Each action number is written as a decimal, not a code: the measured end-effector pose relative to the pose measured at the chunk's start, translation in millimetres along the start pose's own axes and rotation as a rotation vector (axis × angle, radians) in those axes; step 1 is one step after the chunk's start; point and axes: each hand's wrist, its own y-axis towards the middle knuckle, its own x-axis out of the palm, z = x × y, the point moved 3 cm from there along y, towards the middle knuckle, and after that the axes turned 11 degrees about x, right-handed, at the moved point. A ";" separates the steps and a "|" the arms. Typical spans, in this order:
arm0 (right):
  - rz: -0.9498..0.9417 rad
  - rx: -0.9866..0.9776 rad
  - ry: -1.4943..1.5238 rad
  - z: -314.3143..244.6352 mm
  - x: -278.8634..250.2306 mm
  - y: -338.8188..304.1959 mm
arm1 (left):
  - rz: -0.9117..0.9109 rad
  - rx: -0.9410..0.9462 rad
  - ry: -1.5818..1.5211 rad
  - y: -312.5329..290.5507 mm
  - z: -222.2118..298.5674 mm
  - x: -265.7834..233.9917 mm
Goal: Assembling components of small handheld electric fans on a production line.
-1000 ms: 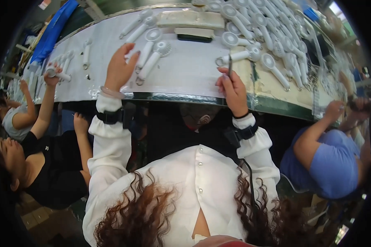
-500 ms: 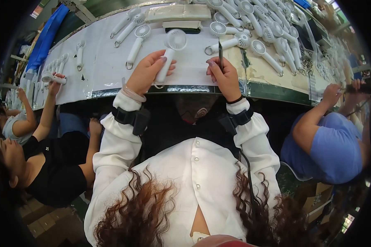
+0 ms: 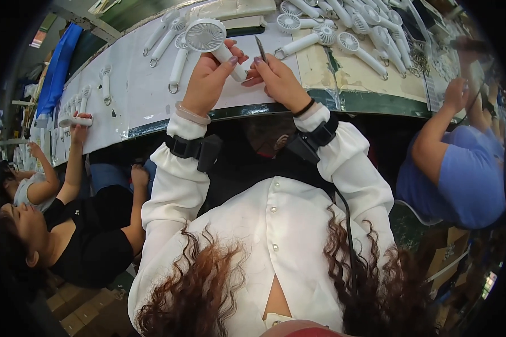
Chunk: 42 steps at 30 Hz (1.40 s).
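Observation:
A white handheld fan [image 3: 206,36] is in my left hand [image 3: 206,81], gripped round its handle, with the round grille up and toward the far side. My right hand [image 3: 276,80] has come close to the lower end of that handle. Between its fingers stands a thin dark pointed tool [image 3: 260,48], tip up; it looks like a craft knife or tweezers, and I cannot tell which. Whether the right fingertips touch the fan is hard to see. Just beyond my left hand lies another white fan [image 3: 179,68] on the white table covering.
A heap of white handheld fans [image 3: 371,22] covers the far right of the table [image 3: 143,90]. A pale flat block [image 3: 230,8] lies at the back. One co-worker in black [image 3: 90,236] sits to my left with a fan in hand; another in blue [image 3: 461,174] sits to my right.
The fan has turned so its grille shows and its handle end points toward my right hand. My right hand has moved left to the fan, and the pointed tool now leans left.

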 end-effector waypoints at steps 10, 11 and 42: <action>0.109 -0.121 -0.053 12.0 -36.6 0.2 | -0.217 0.113 0.402 -25.3 -20.6 -3.2; 0.110 -0.117 -0.049 15.1 -35.8 -1.6 | -0.194 0.102 0.384 -27.6 -22.9 -4.9; 0.118 -0.237 -0.151 8.3 -35.6 -16.4 | 0.065 0.013 0.152 -11.5 -36.8 0.4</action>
